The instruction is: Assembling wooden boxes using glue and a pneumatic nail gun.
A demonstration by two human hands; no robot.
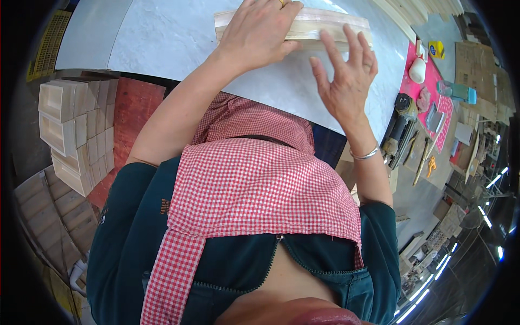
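A long pale wooden piece (336, 27), apparently made of strips lying side by side, rests on the white marbled tabletop (162, 43) at the far side. My left hand (257, 35) lies over its left half, thumb by the near edge and fingers bent across the top; the upper part of that hand is cut off by the picture's edge. Over the near right side of the wood, my right hand (346, 78) is raised with fingers spread and slightly blurred, nothing in it. Its fingertips overlap the wood in the picture; whether they touch it I cannot tell.
Stacked pale wooden boxes (59, 100) stand at left beside a red board (130, 124). At right, a pink-covered side table (417, 81) carries a white bottle (417, 70), a clear container with a blue lid (457, 92) and orange-handled scissors (431, 167). Long wooden strips (395, 16) lie at the far right.
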